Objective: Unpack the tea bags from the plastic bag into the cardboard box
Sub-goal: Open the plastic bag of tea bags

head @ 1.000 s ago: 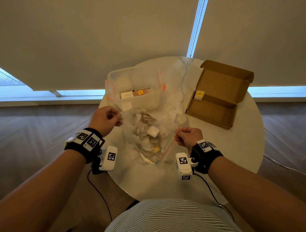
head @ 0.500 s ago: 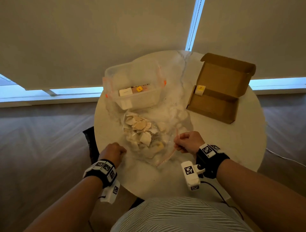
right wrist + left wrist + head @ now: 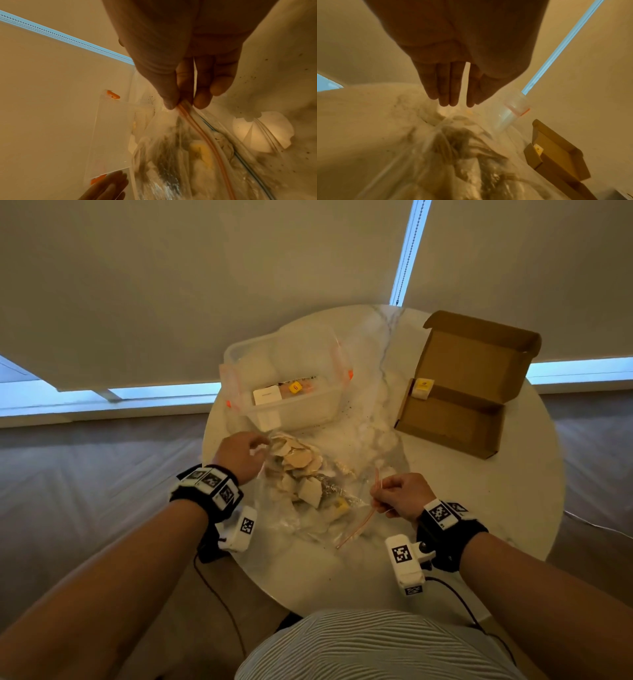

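No brand name could be read anywhere: the small white carton with a yellow mark [image 3: 423, 387] standing at the near left corner of the open cardboard box [image 3: 455, 419] carried print too small to make out, and so did the white label and yellow tag inside the clear plastic tub [image 3: 287, 385]. The wrist bands showed only black-and-white square codes.

The plastic bag [image 3: 308, 508] lay on the round marble surface [image 3: 513, 508] between the two hands, in front of the tub and well to the left of the box. The tea bags [image 3: 301, 463] sat heaped inside it, a blur of tan and white shapes through the crinkled film; their tags could not be told apart.

The right hand [image 3: 400, 496] pinched the bag's red zip strip [image 3: 197, 127] between thumb and fingers, holding that edge up. The left hand [image 3: 239, 455] hovered at the bag's far left end, fingers straight and together in the wrist view, gripping nothing; whether the fingertips touched the film was unclear.
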Motion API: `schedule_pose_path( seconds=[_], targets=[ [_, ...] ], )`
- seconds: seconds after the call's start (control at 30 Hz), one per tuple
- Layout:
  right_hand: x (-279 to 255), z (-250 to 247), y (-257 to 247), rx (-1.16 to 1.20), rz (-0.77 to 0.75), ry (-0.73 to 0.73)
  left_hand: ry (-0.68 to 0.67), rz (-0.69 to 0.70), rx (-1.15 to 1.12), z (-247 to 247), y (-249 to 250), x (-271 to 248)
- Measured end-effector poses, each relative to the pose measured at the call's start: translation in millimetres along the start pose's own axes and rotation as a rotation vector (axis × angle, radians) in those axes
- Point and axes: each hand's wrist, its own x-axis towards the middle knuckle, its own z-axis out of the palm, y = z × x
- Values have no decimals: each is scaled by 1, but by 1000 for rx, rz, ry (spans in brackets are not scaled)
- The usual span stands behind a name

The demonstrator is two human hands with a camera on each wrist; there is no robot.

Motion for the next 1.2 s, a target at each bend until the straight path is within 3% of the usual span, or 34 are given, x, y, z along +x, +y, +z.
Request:
schedule_pose_path(
  seconds=[0.17, 0.5, 0.63, 0.97, 1.03, 1.2],
  targets=[
    [-2, 1, 1, -5, 12, -2, -134, -113, -139, 23, 14, 24],
    [-1, -2, -1, -48, 9, 0, 1, -259, -92, 30, 22, 36],
    [0, -5, 0, -60, 2, -2, 28, -224, -12, 27, 22, 31],
    [-2, -8, 0, -47, -13, -11, -62, -141, 150, 5, 24, 19],
    [-3, -9, -2, -48, -19, -18, -17, -116, 163, -3, 28, 17],
    [-8, -11, -6, -49, -50, -39, 245, -37, 25, -26, 41, 10]
  ],
)
